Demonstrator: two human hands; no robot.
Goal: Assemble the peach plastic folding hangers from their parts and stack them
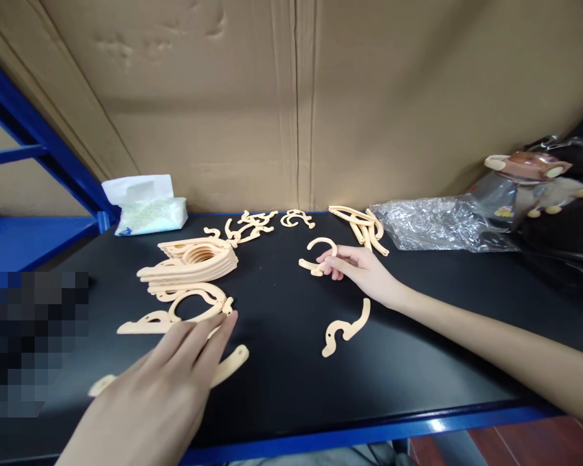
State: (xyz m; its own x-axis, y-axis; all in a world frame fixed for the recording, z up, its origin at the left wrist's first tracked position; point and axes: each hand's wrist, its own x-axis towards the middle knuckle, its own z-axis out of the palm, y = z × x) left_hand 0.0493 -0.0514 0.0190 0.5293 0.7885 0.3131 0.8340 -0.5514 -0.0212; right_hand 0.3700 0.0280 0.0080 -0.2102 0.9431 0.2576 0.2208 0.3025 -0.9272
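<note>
My right hand point(357, 268) pinches a cream plastic hanger hook point(331, 244) between thumb and fingers, just above the black table point(282, 362). A small curved piece sits at the same fingertips; whether it is joined to the hook I cannot tell. My left hand point(160, 375) lies with fingers stretched over a cream hanger arm point(230, 366), hiding its middle. Its fingertips reach the edge of a folded hanger point(194, 310); the thumb is hidden. Behind it is a stack of folded hangers point(199, 265). A loose wavy hanger part point(342, 328) lies between me and my right hand.
Small loose parts point(252, 226) and hooks point(297, 219) lie at the back, beside a pile of curved arms point(362, 226). A tissue pack point(150, 210) stands back left. Clear plastic wrap point(432, 223), a bottle point(508, 188) and a black bag point(578, 213) are at right. Cardboard point(214, 116) stands behind.
</note>
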